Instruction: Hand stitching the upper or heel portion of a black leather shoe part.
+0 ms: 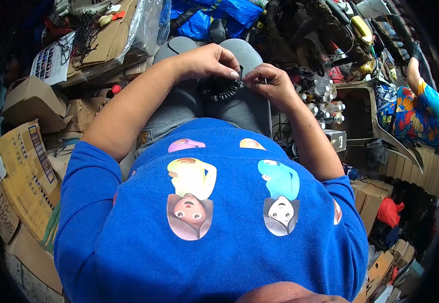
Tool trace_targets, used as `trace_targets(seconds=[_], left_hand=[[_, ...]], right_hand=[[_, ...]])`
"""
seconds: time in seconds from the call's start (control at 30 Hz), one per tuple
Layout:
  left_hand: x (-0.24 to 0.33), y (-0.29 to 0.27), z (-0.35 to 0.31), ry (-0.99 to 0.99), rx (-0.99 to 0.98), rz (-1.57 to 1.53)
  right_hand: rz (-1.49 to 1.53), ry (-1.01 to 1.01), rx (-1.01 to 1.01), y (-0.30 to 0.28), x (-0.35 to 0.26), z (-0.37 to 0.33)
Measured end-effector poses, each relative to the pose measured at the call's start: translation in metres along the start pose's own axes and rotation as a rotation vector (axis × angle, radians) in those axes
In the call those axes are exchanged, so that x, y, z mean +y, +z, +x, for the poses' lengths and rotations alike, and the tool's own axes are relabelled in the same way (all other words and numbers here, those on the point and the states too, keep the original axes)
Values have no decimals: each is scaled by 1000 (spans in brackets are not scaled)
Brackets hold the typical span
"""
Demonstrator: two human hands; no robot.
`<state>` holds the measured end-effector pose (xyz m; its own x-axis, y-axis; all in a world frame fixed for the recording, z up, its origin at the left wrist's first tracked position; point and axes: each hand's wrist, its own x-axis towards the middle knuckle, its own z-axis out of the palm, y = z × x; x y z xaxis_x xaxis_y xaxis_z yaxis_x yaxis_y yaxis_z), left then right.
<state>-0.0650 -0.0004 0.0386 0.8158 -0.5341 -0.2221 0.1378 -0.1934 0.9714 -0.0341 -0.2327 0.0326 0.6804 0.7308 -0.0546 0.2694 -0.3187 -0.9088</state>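
Above my lap, my left hand (215,61) is closed in a pinch, thumb against fingers, at the upper end of a black ribbed coil (221,95). This coil curves below the fingertips, between my grey-clad thighs, and looks like a band of close dark rings. Fingers of my right hand (271,85) are also pinched together, almost touching the left thumb. A thin dark piece seems to run between the two pinches, too small to name. The left hand partly hides the coil's far side.
Flattened cardboard (106,45) and an opened carton (35,103) lie to the left. Several small clear bottles (325,103) stand close by my right forearm, beside a frame-like panel (353,118). Ahead is a blue plastic bag (234,15). Another person's patterned sleeve (434,98) shows far right.
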Motion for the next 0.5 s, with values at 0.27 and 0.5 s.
trace_targets(seconds=[0.27, 0.5], left_hand=[[-8, -2, 1, -1, -111, 5], [-1, -2, 2, -7, -149, 241]], right_hand=[[-280, -144, 87, 6, -15, -16], [-721, -310, 23, 4, -42, -12]])
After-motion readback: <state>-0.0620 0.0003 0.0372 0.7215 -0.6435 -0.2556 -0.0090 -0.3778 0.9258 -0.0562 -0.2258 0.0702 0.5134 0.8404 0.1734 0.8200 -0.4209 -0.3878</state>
